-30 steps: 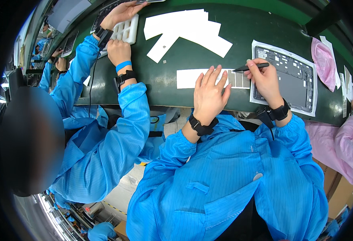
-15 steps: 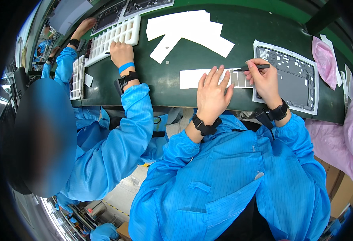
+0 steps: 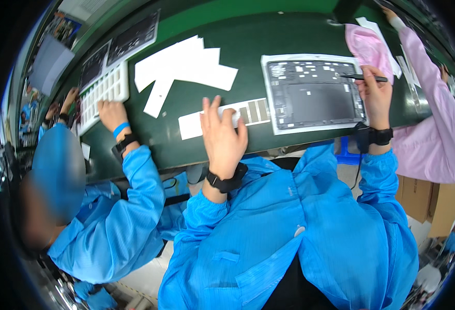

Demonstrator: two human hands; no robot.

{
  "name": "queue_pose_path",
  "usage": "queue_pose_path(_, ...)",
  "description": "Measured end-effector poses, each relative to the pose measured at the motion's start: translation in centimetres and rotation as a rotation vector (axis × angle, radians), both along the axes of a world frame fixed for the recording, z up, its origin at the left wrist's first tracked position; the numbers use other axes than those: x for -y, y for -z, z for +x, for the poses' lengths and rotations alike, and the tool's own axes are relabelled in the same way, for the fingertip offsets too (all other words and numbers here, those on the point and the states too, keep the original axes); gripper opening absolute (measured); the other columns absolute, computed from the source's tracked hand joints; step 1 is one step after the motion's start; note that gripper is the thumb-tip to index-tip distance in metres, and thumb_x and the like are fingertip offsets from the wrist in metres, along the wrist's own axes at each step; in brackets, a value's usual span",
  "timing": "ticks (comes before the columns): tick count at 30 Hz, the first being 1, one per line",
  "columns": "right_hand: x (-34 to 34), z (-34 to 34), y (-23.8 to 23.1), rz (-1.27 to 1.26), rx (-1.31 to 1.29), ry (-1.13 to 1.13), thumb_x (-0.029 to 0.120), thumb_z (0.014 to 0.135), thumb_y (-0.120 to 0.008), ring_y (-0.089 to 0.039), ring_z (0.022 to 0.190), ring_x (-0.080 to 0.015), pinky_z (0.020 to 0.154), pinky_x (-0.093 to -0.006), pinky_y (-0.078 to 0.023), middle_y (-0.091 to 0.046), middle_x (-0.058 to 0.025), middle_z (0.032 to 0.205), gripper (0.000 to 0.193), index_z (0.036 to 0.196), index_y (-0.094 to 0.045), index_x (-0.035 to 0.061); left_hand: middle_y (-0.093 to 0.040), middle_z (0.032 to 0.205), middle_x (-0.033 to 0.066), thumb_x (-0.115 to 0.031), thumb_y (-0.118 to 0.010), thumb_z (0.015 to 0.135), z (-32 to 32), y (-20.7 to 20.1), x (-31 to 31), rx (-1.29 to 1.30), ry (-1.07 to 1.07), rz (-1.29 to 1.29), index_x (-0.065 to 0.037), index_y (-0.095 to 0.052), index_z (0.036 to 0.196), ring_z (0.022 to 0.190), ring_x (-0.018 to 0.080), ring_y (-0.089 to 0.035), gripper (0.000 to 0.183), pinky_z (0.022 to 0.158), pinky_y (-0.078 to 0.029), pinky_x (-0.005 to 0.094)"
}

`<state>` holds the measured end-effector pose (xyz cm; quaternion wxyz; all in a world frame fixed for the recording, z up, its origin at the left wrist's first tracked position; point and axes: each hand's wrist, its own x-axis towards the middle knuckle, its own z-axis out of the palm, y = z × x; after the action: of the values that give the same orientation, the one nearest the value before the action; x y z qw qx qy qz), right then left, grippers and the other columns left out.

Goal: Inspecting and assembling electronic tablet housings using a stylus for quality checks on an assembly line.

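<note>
My left hand [image 3: 222,134] lies with fingers stretched out on a white strip [image 3: 190,127] that carries a row of grey rectangular pieces [image 3: 253,111]. Black tweezers [image 3: 363,77] are pinched in my right hand [image 3: 377,98], above the right side of a dark flat panel [image 3: 313,101]. Their tips point left, over the panel's upper right part; whether they hold a piece is too small to tell. The panel rests on a white backing sheet and has many small white patches along its upper part.
White paper strips [image 3: 186,64] lie fanned out beyond my left hand. A pink cloth [image 3: 364,46] sits past the panel. At left, a co-worker in blue [image 3: 134,196] reaches to a white compartment tray [image 3: 106,93]; at right is a pink sleeve [image 3: 424,67].
My right hand has carried the tweezers from the strip to above the panel's right side. My left hand stays on the strip. The whole view has shifted and turned.
</note>
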<state>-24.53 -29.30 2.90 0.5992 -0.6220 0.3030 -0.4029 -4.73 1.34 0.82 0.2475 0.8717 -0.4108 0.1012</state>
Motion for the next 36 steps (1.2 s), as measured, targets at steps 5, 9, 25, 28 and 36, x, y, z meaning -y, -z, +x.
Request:
queue_pose_path(5,7.7,-7.7,1.5,-0.027,-0.091,0.112,0.016,0.093,-0.062,-0.055,0.054,-0.0044,0.045,-0.0159,-0.037,-0.065,-0.0082,0.071,0.024,0.11,-0.061,-0.0013,-0.055,0.124,0.0217,-0.006,-0.056,0.083,-2.3,-4.3,6.0,-0.072,0.272,-0.037,-0.002,-0.062,0.098,0.126,0.0438,-0.043,0.017,0.107,-0.031,0.0536)
queue_pose_path(9,8.5,-6.1,2.5,-0.055,-0.19,-0.042,0.017,0.093,-0.062,-0.057,0.058,-0.0052,0.048,-0.0165,-0.039,-0.062,-0.0027,0.069,0.02,0.104,-0.061,0.0001,-0.058,0.118,0.0214,-0.01,-0.056,0.084,-4.0,-7.6,15.1,-0.363,0.488,-0.036,0.002,-0.061,0.103,0.11,0.0383,-0.056,0.023,0.093,-0.045,0.0411)
queue_pose_path(25,8.8,-5.0,1.2,-0.313,-0.364,-0.186,0.014,0.092,-0.062,-0.055,0.06,-0.0069,0.056,-0.0224,-0.044,-0.061,-0.0018,0.07,0.016,0.093,-0.063,-0.0015,-0.053,0.133,0.017,-0.012,-0.06,0.081,-7.0,1.4,28.9,-0.109,0.611,0.223,-0.005,-0.058,0.123,0.128,0.033,-0.048,0.042,0.102,-0.041,0.0459)
queue_pose_path(28,8.8,-4.8,0.8,-0.354,-0.399,-0.2,0.013,0.091,-0.062,-0.055,0.061,-0.0074,0.056,-0.0239,-0.045,-0.061,-0.0019,0.071,0.015,0.093,-0.063,-0.0021,-0.054,0.132,0.0165,-0.013,-0.061,0.08,-7.0,1.3,28.9,-0.104,0.599,0.241,-0.005,-0.059,0.121,0.127,0.0331,-0.049,0.041,0.101,-0.041,0.0463)
queue_pose_path(36,7.3,-4.0,-0.3,-0.657,-0.522,-0.119,0.016,0.089,-0.064,-0.056,0.051,-0.0195,0.05,-0.0321,-0.042,-0.059,-0.0135,0.06,0.019,0.088,-0.062,-0.0029,-0.05,0.135,0.0183,-0.024,-0.061,0.085,-9.4,-0.6,28.5,-0.161,0.495,0.259,-0.001,-0.056,0.116,0.127,0.033,-0.047,0.039,0.101,-0.041,0.0485)
